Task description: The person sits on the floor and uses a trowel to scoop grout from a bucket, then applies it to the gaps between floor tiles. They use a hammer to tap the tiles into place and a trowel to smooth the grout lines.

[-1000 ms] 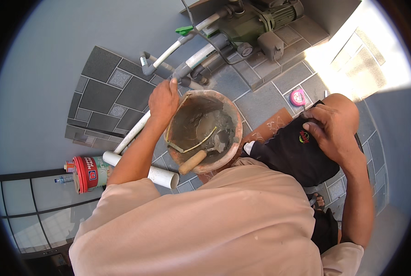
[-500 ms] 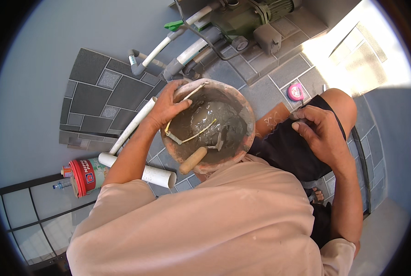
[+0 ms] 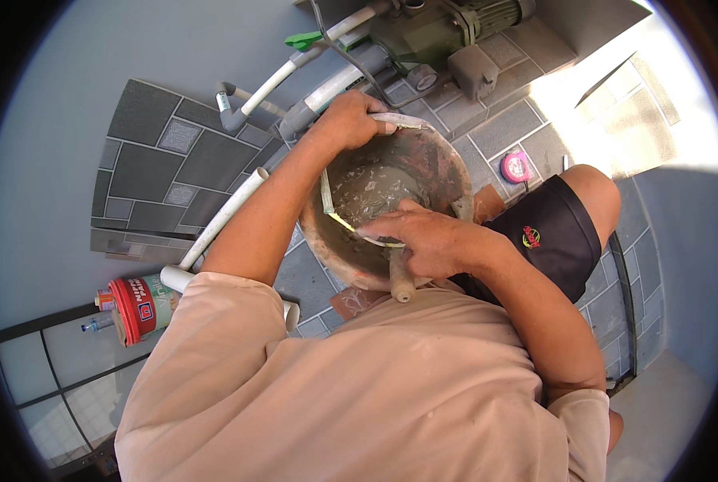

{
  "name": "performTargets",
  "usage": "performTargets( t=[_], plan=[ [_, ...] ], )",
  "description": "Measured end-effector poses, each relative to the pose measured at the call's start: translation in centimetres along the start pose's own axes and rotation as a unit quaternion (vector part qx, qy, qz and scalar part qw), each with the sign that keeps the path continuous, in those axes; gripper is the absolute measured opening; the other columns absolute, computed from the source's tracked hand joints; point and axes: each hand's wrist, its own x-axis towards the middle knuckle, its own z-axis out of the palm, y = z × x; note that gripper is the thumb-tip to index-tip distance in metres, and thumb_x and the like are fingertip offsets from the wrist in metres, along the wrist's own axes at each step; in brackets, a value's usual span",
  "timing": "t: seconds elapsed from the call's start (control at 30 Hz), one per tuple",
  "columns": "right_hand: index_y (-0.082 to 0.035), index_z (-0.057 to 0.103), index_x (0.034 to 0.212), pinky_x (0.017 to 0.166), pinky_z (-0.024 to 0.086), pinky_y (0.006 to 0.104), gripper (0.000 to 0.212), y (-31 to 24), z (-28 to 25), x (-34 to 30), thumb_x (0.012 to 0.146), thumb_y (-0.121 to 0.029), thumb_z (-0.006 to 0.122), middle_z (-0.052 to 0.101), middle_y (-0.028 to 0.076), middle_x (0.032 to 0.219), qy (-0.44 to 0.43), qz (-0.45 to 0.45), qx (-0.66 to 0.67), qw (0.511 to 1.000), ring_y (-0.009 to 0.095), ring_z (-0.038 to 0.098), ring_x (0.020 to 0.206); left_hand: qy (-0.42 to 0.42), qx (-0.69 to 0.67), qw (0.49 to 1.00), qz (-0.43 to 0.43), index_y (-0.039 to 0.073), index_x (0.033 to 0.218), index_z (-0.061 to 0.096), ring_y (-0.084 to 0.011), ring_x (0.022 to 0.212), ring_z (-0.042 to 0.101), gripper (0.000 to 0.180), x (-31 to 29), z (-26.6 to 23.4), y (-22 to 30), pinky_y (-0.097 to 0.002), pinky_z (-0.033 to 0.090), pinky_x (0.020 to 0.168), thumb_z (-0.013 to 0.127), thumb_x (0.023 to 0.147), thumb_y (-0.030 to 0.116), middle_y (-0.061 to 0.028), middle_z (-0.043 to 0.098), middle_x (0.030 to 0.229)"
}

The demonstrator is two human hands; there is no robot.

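A round, mud-stained bucket (image 3: 317, 247) of wet grey mortar (image 3: 375, 183) sits in front of me, tilted so its inside shows. My left hand (image 3: 351, 120) grips its far left rim, thumb over the edge. Over the near side, my right hand (image 3: 431, 241) curls its lower fingers about the neck of a trowel with a wooden handle (image 3: 402, 281). The index finger is stretched out, against the bucket's thin yellowish-white handle (image 3: 341, 222). Mortar and my hand hide the trowel's blade.
A green pump (image 3: 423, 36) with grey-white pipes (image 3: 272, 88) stands beyond the bucket. White pipe lengths (image 3: 229, 217) and a red-and-green paint bucket (image 3: 143, 309) are at left. A pink tape measure (image 3: 515, 166) lies at right, near my knee.
My right hand has come from above my thigh into the bucket, onto the trowel. The bucket has shifted right and turned, and my left hand is farther out on its rim. The trowel's handle now points toward me.
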Motion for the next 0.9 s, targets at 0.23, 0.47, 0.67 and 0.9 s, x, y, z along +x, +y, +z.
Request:
performTargets(
  t=[0.23, 0.47, 0.67, 0.9],
  plan=[
    [0.004, 0.058, 0.134, 0.104, 0.053, 0.0521, 0.054, -4.0, -1.3, -1.5, 0.091, -0.025, 0.074, 0.056, 0.032, 0.128, -0.028, 0.222, -0.085, 0.971, 0.053, 0.067, 0.112, 0.015, 0.035, 0.999, -0.024, 0.008, 0.115, 0.083, -0.0316, 0.103, 0.076, 0.036, 1.5, 0.9, 0.1, -0.0409, 0.056, 0.095, 0.086, 0.086, 0.029, -0.0181, 0.080, 0.108],
    [0.013, 0.043, 0.142, 0.102, 0.055, 0.0490, 0.075, -4.2, -3.4, -3.3, 0.079, -0.008, 0.079, 0.053, 0.038, 0.129, -0.016, 0.257, -0.082, 0.963, 0.058, 0.065, 0.114, 0.010, 0.007, 0.999, -0.037, 0.007, 0.117, 0.082, -0.0319, 0.104, 0.076, 0.040, 2.0, 0.6, -0.8, -0.0414, 0.056, 0.096, 0.087, 0.084, 0.028, -0.0195, 0.080, 0.109],
    [0.010, 0.040, 0.152, 0.101, 0.055, 0.0482, 0.084, -6.1, -7.7, -7.7, 0.074, 0.001, 0.073, 0.058, 0.032, 0.133, -0.001, 0.222, -0.110, 0.969, 0.050, 0.065, 0.115, 0.018, -0.015, 0.999, -0.032, 0.013, 0.122, 0.082, -0.0343, 0.108, 0.075, 0.043, 0.8, 0.4, -4.0, -0.0411, 0.056, 0.099, 0.089, 0.083, 0.030, -0.0186, 0.079, 0.117],
    [-0.007, 0.062, 0.138, 0.086, 0.057, 0.0465, 0.057, -5.3, -6.5, -10.5, 0.082, 0.000, 0.070, 0.064, 0.015, 0.110, 0.160, 0.140, -0.241, 0.947, 0.036, 0.069, 0.098, 0.033, -0.118, 0.992, 0.021, 0.010, 0.126, 0.080, -0.0315, 0.108, 0.074, 0.044, -0.6, 0.6, -7.7, -0.0384, 0.053, 0.099, 0.087, 0.085, 0.025, -0.0159, 0.079, 0.116]
  ],
)
